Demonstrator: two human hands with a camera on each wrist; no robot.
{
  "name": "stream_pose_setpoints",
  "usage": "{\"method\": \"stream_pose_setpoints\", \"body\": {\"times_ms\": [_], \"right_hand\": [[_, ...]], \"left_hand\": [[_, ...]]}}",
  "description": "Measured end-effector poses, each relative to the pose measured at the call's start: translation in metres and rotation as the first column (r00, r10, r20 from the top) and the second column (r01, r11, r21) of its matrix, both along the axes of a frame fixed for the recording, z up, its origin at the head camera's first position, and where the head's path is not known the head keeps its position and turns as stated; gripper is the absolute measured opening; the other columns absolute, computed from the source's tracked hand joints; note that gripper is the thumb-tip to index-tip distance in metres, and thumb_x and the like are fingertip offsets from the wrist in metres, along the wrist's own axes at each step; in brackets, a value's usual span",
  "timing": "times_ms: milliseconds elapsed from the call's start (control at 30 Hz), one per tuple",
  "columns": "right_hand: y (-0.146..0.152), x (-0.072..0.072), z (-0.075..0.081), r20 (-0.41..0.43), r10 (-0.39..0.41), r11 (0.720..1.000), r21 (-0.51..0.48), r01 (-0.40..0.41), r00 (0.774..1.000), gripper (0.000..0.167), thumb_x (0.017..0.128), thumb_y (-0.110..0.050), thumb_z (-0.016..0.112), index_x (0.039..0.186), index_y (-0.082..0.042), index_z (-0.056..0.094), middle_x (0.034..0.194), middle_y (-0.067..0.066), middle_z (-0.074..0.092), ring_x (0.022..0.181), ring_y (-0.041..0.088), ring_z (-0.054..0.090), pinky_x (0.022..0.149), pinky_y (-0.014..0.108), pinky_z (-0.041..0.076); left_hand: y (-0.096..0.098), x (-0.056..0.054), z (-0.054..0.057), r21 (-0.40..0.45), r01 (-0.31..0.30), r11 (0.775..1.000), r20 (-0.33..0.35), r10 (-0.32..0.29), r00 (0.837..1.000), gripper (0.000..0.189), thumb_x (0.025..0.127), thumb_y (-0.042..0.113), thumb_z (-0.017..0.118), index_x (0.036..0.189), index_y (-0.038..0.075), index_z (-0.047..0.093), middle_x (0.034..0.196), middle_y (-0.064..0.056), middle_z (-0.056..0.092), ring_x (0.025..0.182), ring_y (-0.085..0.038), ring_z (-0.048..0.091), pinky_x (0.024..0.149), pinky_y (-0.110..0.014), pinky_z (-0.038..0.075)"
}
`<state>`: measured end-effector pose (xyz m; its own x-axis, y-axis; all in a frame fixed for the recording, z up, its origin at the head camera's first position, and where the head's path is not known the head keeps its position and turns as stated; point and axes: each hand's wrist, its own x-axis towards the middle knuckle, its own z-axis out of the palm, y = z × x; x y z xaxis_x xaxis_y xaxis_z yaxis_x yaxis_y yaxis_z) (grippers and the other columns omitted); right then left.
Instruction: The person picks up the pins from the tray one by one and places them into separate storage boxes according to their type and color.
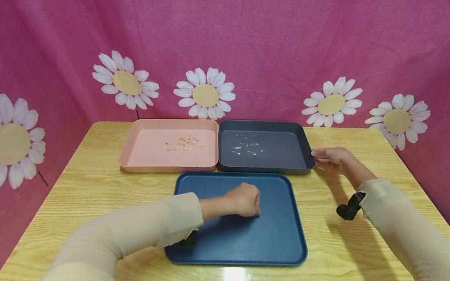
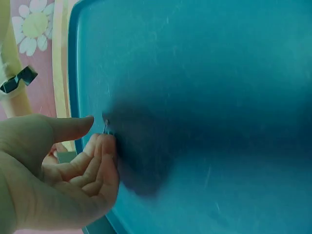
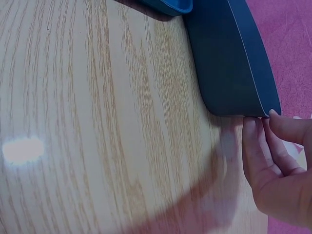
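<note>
My left hand (image 1: 245,200) is over the blue tray (image 1: 274,243), its fingers curled. At those fingertips a small metal safety pin (image 2: 106,126) sticks out in the left wrist view, and the thumb stands a little apart from it. My right hand (image 1: 332,158) pinches the wall of the dark grey tray (image 1: 290,157) near its front right corner, thumb at the rim and fingers on the outside. Silver safety pins (image 1: 252,153) lie scattered in the dark grey tray. Gold safety pins (image 1: 187,143) lie in the pink tray (image 1: 145,143) to its left.
All three trays are on a wooden table (image 1: 133,193); the pink and dark grey ones stand side by side behind the blue one. Behind the table hangs a pink cloth (image 1: 256,44) with white daisies. A black wrist device (image 1: 350,207) juts from the right sleeve.
</note>
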<state>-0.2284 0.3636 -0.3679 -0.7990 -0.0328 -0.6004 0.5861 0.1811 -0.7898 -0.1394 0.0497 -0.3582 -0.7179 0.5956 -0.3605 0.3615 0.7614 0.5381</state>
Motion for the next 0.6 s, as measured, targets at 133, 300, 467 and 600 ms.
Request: {"method": "stream_pose_setpoints", "body": {"times_ms": [133,300,467,600], "right_hand": [[0.001,0.000,-0.001,-0.008,0.007,1.000,-0.009,-0.007,1.000,0.029,0.097,-0.010,0.052,0.076,-0.023,0.068,0.071,-0.015,0.067,0.072,-0.002,0.065,0.078,0.018,0.059],[0.001,-0.001,-0.003,-0.005,0.000,1.000,-0.007,0.000,1.000,0.025,0.096,-0.012,0.055,0.079,-0.023,0.069,0.072,-0.015,0.067,0.072,-0.002,0.066,0.078,0.018,0.059],[0.000,-0.001,-0.003,0.000,-0.014,1.000,-0.012,0.014,1.000,0.024,0.096,-0.012,0.056,0.078,-0.023,0.069,0.072,-0.014,0.068,0.071,-0.001,0.066,0.079,0.019,0.059],[0.001,-0.001,-0.004,0.001,-0.010,1.000,0.001,0.010,1.000,0.021,0.096,-0.012,0.056,0.086,-0.023,0.072,0.071,-0.015,0.068,0.071,-0.002,0.066,0.079,0.018,0.058]], "left_hand": [[0.008,0.004,-0.002,-0.116,-0.048,0.992,-0.034,0.044,0.998,0.034,0.085,0.024,0.074,0.057,0.015,0.057,0.060,0.007,0.054,0.056,-0.008,0.049,0.050,-0.022,0.041],[0.014,0.004,-0.005,-0.237,-0.078,0.968,-0.142,0.044,0.989,0.030,0.083,0.030,0.075,0.062,0.016,0.058,0.065,0.006,0.056,0.064,-0.009,0.055,0.057,-0.030,0.049],[0.014,0.001,-0.007,-0.283,-0.090,0.955,-0.186,0.038,0.982,0.024,0.082,0.030,0.076,0.069,0.015,0.063,0.069,0.004,0.058,0.070,-0.011,0.058,0.063,-0.034,0.053],[0.011,-0.002,-0.004,-0.286,-0.039,0.957,-0.143,-0.002,0.990,0.027,0.083,0.027,0.074,0.066,0.014,0.059,0.068,0.005,0.054,0.067,-0.010,0.053,0.059,-0.030,0.049]]}}
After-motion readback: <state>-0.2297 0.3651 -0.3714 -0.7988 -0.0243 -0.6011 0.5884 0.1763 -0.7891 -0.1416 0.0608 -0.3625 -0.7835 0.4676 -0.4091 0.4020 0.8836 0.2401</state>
